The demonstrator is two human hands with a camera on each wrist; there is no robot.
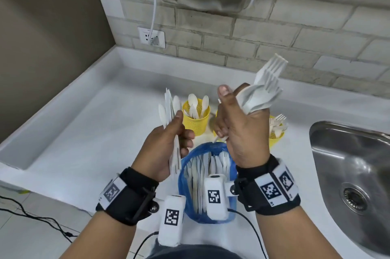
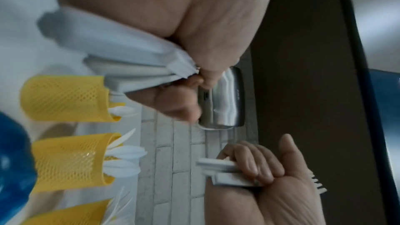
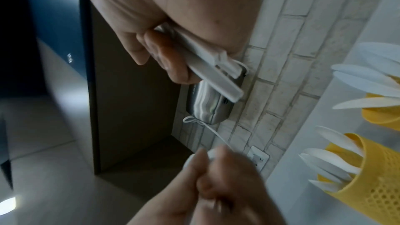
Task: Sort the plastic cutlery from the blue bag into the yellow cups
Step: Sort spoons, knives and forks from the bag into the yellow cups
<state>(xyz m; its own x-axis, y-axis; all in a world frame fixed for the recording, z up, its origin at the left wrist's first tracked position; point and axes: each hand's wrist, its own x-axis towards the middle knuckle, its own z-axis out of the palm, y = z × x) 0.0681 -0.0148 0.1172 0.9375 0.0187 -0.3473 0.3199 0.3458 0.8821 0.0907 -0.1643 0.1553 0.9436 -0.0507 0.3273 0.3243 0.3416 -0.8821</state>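
Both hands are loaded at once, and that is the risk. The right hand has its fingers curled tight around a thick bunch of forks, tines up and fanned, and a loosened grip or a snag between tines could shed several onto the table or into the sink just to the right. The left hand grips a sheaf of knives and spoons (mixed, as far as I can tell), so dropping the whole lot into one cup would probably undo the sorting. Thin smooth handles are likely to slide against each other if either hand tips. The blue bag stands open on the table below the hands, with many white pieces left inside. Behind it stand three yellow cups: the left cup holds spoons, the right cup holds forks, and the middle cup, hidden by the right hand from the head view, shows white pieces that look like knives and spoons in the left wrist view.
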